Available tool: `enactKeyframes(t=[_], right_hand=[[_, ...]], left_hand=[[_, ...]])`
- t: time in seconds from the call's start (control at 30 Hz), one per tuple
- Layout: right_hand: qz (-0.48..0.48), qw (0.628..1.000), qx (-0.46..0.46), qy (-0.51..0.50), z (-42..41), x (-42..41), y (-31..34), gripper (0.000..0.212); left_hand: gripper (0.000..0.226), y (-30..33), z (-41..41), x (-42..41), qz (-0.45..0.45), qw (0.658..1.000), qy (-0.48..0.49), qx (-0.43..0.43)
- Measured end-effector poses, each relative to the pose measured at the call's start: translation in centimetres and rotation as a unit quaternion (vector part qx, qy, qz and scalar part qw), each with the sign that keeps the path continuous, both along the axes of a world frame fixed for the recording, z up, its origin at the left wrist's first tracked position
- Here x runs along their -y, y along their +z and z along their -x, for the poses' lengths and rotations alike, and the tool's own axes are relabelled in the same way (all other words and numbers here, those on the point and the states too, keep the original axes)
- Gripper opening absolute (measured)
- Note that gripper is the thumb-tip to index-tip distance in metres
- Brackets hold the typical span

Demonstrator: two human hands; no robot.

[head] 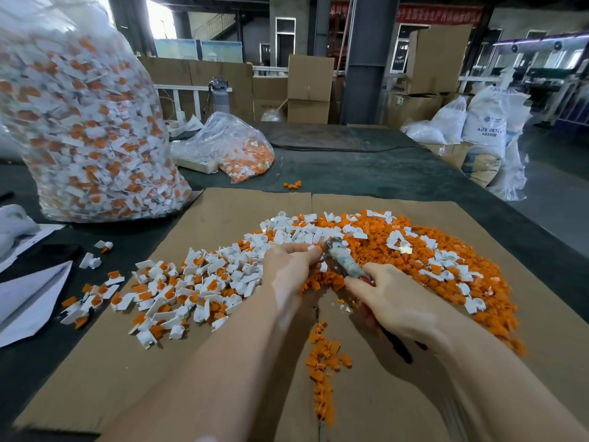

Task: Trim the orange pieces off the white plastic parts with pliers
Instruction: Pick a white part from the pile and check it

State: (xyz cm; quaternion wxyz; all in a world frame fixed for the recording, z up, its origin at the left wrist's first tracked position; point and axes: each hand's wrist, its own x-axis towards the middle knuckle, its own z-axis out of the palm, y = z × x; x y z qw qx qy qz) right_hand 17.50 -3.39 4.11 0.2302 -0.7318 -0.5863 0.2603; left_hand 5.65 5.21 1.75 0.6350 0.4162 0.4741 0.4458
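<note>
1. While the left hand point(291, 263) pinches a white part point(322, 267) over the cardboard point(223, 212), the right hand point(392, 301) brings the pliers point(339, 258) to it, so offcuts likely drop onto the orange heap point(414, 250).
2. Untrimmed parts point(178, 291) lie left, within reach.
3. Right fingers wrap the handles; the jaws look nearly closed at the part, though blur hides the bite.
4. A big bag point(83, 122) stands on the table point(366, 173).

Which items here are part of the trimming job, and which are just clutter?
In use: pliers in right hand; white part in left hand; untrimmed pile; orange offcuts; big stock bag.
Lying about: water bottle, cardboard boxes, resin sacks, papers.
</note>
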Motion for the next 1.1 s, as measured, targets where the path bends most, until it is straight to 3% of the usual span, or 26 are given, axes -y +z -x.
enactKeyframes(t=[0.1, 0.27, 0.33, 0.47, 0.57, 0.7, 0.9, 1.1], right_hand=[[-0.016, 1.000, 0.005, -0.007, 0.1, -0.1, -0.5, 0.024], [-0.058, 0.996, 0.045, -0.059, -0.8, 0.1, -2.2, 0.034], [-0.076, 0.985, 0.116, -0.100, -1.4, 0.1, -2.8, 0.035], [-0.091, 0.934, 0.313, -0.144, -2.7, -0.3, -4.5, 0.045], [-0.078, 0.913, 0.370, -0.151, -3.2, -0.6, -5.3, 0.056], [-0.094, 0.890, 0.414, -0.163, -3.0, -0.5, -5.8, 0.062], [-0.324, 0.915, 0.234, -0.048, 0.0, -1.2, -6.0, 0.019], [-0.368, 0.913, 0.177, 0.020, 1.2, -1.2, -6.4, 0.016]], left_hand=[[0.014, -0.1, 0.0, 0.3, -0.009, 1.000, 0.007, -0.013], [0.011, -0.8, 0.5, 0.4, -0.016, 1.000, 0.012, -0.015], [0.006, -1.6, 0.9, 0.5, -0.053, 0.997, 0.007, -0.052], [0.021, -3.1, 1.3, 1.2, -0.177, 0.965, -0.029, -0.191], [0.025, -3.7, 1.4, 1.4, -0.213, 0.945, -0.040, -0.244], [0.016, -4.1, 1.6, 1.3, -0.228, 0.947, -0.035, -0.222], [0.012, -4.0, 1.6, 1.3, -0.238, 0.945, -0.044, -0.221], [0.019, -3.7, 1.8, 1.6, -0.251, 0.934, -0.064, -0.248]])
